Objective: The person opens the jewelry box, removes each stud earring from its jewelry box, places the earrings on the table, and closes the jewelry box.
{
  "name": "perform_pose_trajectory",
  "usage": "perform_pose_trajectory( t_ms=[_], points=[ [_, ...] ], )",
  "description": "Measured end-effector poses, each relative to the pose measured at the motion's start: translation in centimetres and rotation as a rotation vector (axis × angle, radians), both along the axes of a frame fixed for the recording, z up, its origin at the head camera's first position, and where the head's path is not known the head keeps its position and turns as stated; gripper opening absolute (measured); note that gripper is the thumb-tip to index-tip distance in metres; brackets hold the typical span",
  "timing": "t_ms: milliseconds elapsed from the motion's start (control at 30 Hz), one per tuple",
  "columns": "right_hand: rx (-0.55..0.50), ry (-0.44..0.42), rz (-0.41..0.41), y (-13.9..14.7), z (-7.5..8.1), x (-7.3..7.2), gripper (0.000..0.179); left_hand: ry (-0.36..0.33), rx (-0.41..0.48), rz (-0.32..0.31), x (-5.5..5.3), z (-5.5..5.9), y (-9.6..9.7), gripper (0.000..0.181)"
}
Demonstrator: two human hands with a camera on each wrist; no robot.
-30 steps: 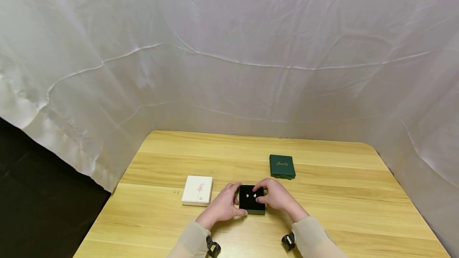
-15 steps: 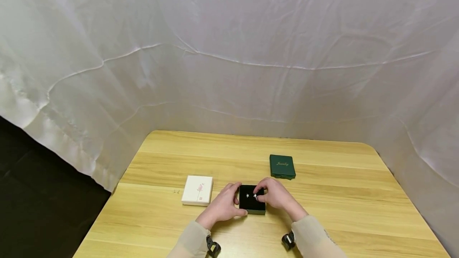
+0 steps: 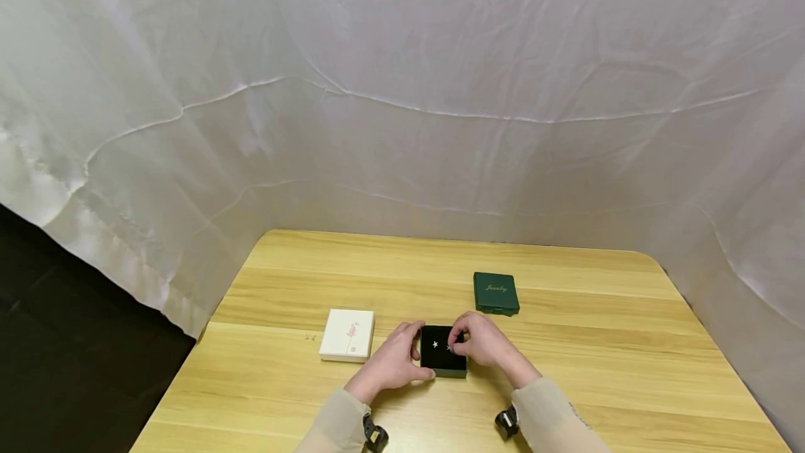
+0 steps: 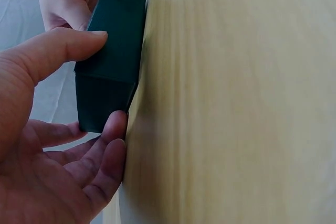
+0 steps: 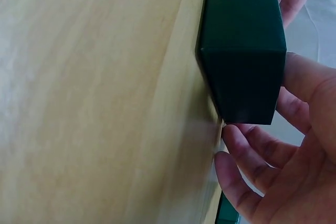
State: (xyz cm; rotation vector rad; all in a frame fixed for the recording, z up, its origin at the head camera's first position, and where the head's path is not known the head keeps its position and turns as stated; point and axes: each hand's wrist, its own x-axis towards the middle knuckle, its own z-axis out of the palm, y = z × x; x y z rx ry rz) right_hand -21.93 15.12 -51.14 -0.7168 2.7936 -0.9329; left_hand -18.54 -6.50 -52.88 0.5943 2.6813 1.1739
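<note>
A small green jewelry box (image 3: pixel 450 373) with a black insert sits on the table, its inside facing up. My left hand (image 3: pixel 391 361) holds it from the left, thumb at the near side and fingers at the far left corner. One star-shaped stud earring (image 3: pixel 435 344) lies on the insert. My right hand (image 3: pixel 483 342) reaches over the box's right side, thumb and forefinger pinching the second star-shaped stud earring (image 3: pixel 449 347), which they partly cover. In the left wrist view, my thumb presses the green box (image 4: pixel 115 35). The right wrist view shows the box's outer walls, hiding the fingertips.
A green lid (image 3: pixel 496 291) marked "Jewelry" lies behind the box to the right. Left of my left hand is a white box (image 3: pixel 347 334) with a pink flower print. Beside that are tiny metallic pieces (image 3: pixel 310 337). A pale curtain (image 3: pixel 402 159) hangs behind the table.
My right thumb and forefinger have closed together over the right-hand earring, which is now more covered. The left hand and the box have stayed in place.
</note>
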Motion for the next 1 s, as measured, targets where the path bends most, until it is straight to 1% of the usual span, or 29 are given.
perform_pose_trajectory(
  t_ms=[200,433,733,900,1000],
  points=[
    [0.008,0.006,0.015,-0.03,0.14,0.1,0.023,-0.003,0.003,0.001,-0.02,-0.06,-0.03,0.093],
    [0.003,-0.022,0.023,0.05,0.41,0.22,0.023,-0.009,0.006,0.002,-0.09,-0.11,-0.06,0.092],
    [-0.001,-0.022,0.029,0.13,0.26,0.2,0.022,-0.013,0.007,0.001,-0.06,-0.06,-0.11,0.091],
    [-0.011,-0.031,0.073,0.49,0.15,0.13,0.022,-0.01,0.012,0.002,0.0,-0.02,-0.15,0.091],
    [-0.051,-0.068,0.105,0.83,0.33,0.19,0.02,-0.009,0.014,0.003,0.02,-0.02,-0.17,0.091]
  ],
)
